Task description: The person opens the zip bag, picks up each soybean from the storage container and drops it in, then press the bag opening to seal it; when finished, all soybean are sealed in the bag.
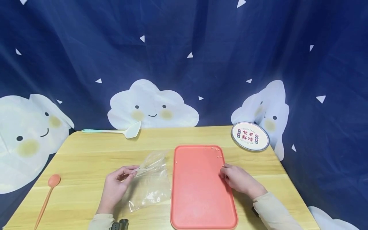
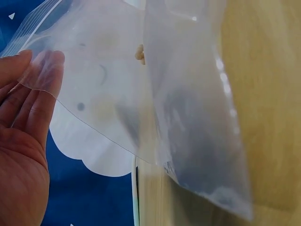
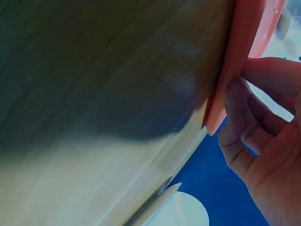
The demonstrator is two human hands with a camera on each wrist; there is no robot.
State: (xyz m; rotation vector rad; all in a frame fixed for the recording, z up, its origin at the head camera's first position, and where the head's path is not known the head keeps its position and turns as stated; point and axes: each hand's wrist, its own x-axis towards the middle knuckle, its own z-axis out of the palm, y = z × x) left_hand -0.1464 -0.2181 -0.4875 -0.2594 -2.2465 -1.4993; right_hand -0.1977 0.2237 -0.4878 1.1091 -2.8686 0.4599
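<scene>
In the head view my left hand pinches the zip edge of a clear plastic zip bag, which hangs just left of a red tray. A little tan clump shows through the bag in the left wrist view. My right hand grips the tray's right rim, thumb over the top edge and other fingers curled at its outer side. Several small pale bean-like bits lie in the tray's far right corner, and one small bit sits by its left rim.
A pale spatula lies along the table's far left edge. An orange spoon is on the left side. At the back right lies an oval sign with red characters. A blue curtain hangs behind the wooden table.
</scene>
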